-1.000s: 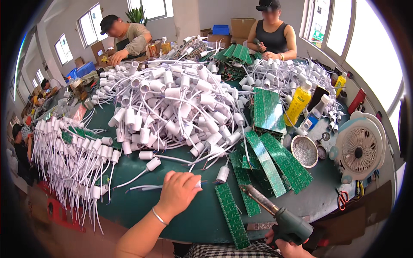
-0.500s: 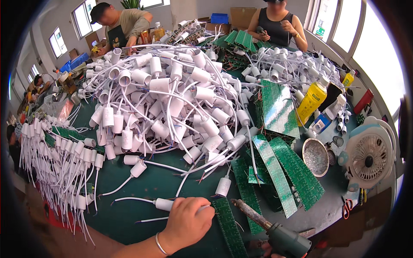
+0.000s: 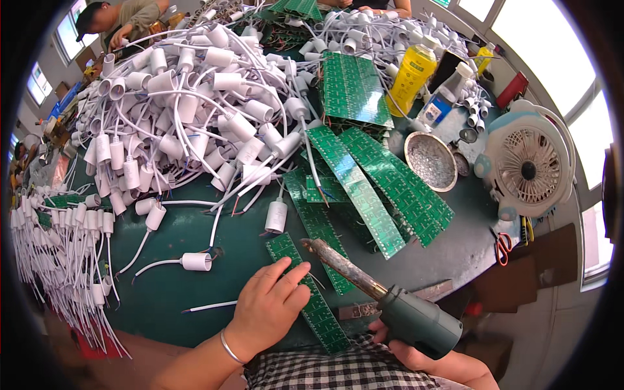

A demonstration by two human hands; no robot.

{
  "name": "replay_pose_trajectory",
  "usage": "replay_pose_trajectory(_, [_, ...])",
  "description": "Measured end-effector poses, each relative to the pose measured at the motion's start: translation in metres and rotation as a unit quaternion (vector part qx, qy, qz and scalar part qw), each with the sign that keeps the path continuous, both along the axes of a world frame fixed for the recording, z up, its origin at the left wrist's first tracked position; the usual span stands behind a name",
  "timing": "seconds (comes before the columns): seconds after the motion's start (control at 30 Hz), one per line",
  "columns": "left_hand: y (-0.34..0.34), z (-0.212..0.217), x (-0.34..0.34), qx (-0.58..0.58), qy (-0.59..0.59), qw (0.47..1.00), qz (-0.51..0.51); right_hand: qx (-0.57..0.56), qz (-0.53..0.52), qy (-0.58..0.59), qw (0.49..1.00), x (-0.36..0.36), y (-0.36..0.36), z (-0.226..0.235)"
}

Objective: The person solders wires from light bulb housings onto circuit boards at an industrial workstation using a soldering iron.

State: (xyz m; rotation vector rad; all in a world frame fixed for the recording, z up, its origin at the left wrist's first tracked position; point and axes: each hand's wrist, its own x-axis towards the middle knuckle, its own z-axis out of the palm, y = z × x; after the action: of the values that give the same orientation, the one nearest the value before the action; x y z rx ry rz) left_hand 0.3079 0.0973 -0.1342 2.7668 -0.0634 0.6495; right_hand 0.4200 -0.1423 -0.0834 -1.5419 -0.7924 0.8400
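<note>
Circuit board [image 3: 319, 313], six o'clock: left hand [image 3: 268, 304] over its edge, fingers [image 3: 290, 279] half-spread, hold unclear; right hand [image 3: 409, 355], five o'clock, gripping soldering gun [image 3: 421, 322].

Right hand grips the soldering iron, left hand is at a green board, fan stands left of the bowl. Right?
Not quite: the head view shows the fan right of the bowl. The right hand does grip the soldering iron, and the left hand is at a green board.

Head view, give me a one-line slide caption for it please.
Right hand holds a metal-barreled tool, left hand over a narrow green circuit board, heaped white wired cylinders beyond.
</note>
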Motion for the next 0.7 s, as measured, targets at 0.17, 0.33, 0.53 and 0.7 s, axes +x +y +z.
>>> replay_pose_trajectory(0.17, [-0.022, 0.028, -0.005, -0.038, 0.016, 0.999, -0.005, 0.021, -0.069, 0.006, 0.997, -0.005, -0.032, 0.006])
replay_pose_trajectory(0.33, [-0.052, 0.04, 0.009, -0.039, 0.183, 0.982, -0.037, 0.013, -0.133, 0.056, 0.989, -0.014, -0.047, 0.002])
replay_pose_trajectory(0.53, [-0.061, 0.044, 0.021, 0.006, 0.239, 0.97, -0.046, 0.046, -0.109, 0.055, 0.991, -0.012, -0.068, -0.021])
replay_pose_trajectory(0.7, [-0.055, 0.053, 0.023, -0.001, 0.183, 0.982, -0.051, 0.049, -0.12, 0.05, 0.99, -0.011, -0.066, -0.012])
